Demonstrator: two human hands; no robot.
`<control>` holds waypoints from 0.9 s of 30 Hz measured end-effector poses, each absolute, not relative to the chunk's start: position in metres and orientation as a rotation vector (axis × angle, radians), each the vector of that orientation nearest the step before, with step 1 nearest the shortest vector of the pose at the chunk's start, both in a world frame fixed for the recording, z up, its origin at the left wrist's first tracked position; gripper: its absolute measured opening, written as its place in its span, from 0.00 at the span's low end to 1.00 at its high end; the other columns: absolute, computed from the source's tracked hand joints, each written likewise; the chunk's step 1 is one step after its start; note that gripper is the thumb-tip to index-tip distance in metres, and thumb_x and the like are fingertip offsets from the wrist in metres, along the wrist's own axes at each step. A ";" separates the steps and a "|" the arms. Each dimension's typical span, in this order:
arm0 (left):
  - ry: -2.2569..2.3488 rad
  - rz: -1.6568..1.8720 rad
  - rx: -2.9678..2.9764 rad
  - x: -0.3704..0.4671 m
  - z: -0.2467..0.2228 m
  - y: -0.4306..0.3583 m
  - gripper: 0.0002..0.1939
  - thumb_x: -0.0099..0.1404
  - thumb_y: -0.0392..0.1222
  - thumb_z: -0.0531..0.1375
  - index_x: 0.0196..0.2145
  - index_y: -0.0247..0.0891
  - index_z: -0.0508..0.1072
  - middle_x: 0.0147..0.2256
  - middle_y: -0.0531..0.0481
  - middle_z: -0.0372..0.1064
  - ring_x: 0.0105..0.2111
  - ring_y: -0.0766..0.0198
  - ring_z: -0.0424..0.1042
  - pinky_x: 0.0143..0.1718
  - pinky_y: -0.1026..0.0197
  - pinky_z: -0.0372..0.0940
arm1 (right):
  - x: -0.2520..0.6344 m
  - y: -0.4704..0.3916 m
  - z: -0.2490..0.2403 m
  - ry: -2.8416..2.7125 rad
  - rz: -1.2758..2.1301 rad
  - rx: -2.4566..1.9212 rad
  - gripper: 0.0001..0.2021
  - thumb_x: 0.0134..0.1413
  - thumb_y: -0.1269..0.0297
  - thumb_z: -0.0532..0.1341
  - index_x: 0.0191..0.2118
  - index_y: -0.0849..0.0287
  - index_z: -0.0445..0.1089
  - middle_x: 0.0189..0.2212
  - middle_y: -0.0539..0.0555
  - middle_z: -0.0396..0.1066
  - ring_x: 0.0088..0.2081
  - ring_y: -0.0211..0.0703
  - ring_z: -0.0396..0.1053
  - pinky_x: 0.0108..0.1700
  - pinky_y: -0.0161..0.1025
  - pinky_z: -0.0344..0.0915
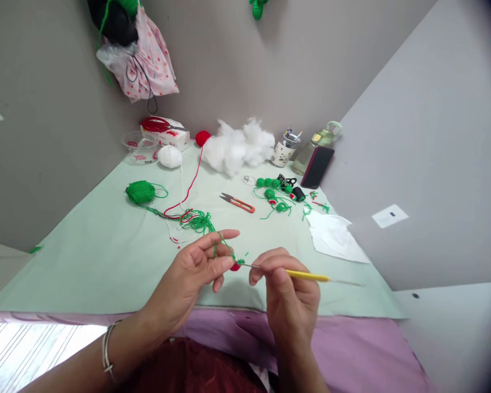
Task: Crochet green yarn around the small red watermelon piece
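Near the table's front edge, my left hand [207, 266] pinches a small red and green crochet piece [235, 266] between thumb and fingers, with green yarn running over the raised index finger. My right hand [290, 289] grips a crochet hook with a yellow handle [306, 275]; its metal tip meets the piece. The green strand leads back to a loose green tangle [200, 221] just behind my left hand. Further left lies a green yarn ball [141, 192]. Orange-handled thread snips [238, 202] rest beyond both hands.
White stuffing [239, 146], a red yarn ball [203, 138] and a white yarn ball [169, 156] sit at the back. Small green balls [269, 193], a phone [318, 167], a bottle [306, 155] and white paper [335, 237] are on the right.
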State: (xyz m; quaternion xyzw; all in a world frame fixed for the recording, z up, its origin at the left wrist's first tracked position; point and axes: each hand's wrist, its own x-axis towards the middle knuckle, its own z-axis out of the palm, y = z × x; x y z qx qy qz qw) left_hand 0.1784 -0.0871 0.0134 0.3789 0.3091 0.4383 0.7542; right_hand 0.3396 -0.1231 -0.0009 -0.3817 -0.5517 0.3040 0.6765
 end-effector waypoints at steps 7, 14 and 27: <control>0.723 1.007 0.949 0.185 0.006 -0.089 0.20 0.62 0.42 0.69 0.52 0.48 0.77 0.34 0.54 0.68 0.31 0.70 0.63 0.32 0.68 0.63 | 0.332 -0.125 -0.009 -1.443 0.451 -1.010 0.13 0.63 0.75 0.59 0.45 0.51 0.77 0.36 0.53 0.75 0.39 0.43 0.73 0.39 0.42 0.71; 0.641 0.834 0.680 0.186 0.008 -0.084 0.20 0.62 0.42 0.68 0.52 0.40 0.77 0.26 0.57 0.63 0.21 0.75 0.49 0.25 0.69 0.56 | 0.332 -0.124 -0.008 -1.518 0.182 -1.025 0.15 0.62 0.76 0.60 0.48 0.49 0.77 0.38 0.54 0.75 0.38 0.43 0.73 0.38 0.42 0.71; 0.689 0.904 0.817 0.186 0.010 -0.088 0.21 0.62 0.41 0.69 0.53 0.43 0.75 0.33 0.55 0.68 0.29 0.72 0.67 0.34 0.67 0.62 | 0.335 -0.118 -0.005 -1.275 0.679 -0.930 0.09 0.64 0.68 0.61 0.40 0.52 0.79 0.35 0.53 0.73 0.40 0.43 0.71 0.41 0.41 0.68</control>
